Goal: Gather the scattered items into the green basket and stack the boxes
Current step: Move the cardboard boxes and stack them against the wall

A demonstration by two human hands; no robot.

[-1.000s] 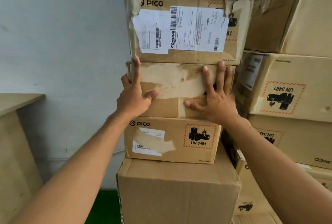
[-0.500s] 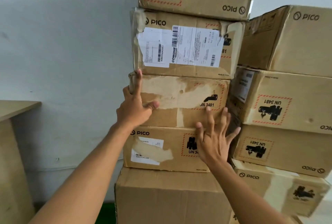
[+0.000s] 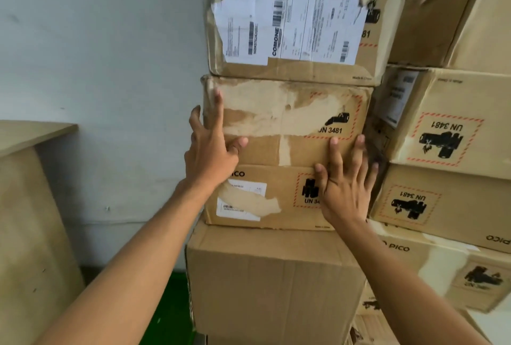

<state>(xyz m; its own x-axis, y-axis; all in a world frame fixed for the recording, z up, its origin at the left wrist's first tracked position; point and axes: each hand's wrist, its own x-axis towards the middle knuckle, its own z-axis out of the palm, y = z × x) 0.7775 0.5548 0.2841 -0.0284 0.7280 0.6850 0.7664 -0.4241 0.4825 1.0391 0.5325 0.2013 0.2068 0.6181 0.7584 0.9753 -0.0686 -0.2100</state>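
your left hand (image 3: 211, 151) and right hand (image 3: 345, 181) lie flat with fingers spread against the worn box (image 3: 284, 120) at centre frame, mid-stack, under the labelled box (image 3: 293, 26).

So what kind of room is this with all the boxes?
Probably a storeroom or stockroom. Cardboard boxes are stacked high against a plain wall, one has a shipping label, and several carry battery warning stickers.

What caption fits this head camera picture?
Both hands, left and right, press flat against a worn box in a tall stack.
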